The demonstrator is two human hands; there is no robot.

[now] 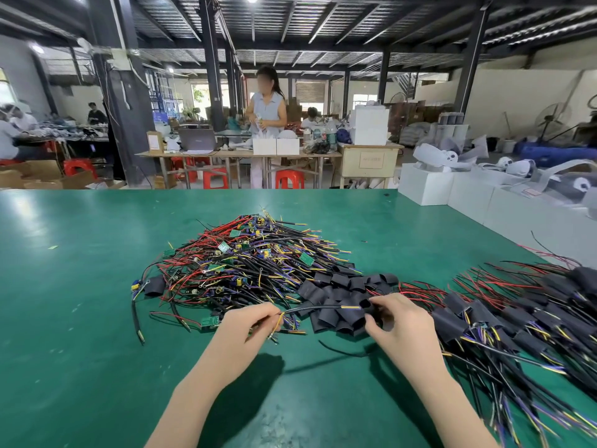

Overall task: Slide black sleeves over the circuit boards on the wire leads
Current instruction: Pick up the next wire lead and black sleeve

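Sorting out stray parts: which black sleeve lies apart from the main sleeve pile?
The lone black sleeve at the left edge of the wire heap; the other loose sleeves are bunched near the right hand.

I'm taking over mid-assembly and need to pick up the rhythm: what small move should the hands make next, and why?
Probably bring the right hand leftward to thread its black tubular sleeve onto the black cable's yellow-tipped end. The left hand already pinches that wire lead by its thin coloured wires, the tip points at the sleeve, and no sleeve covers the lead yet.
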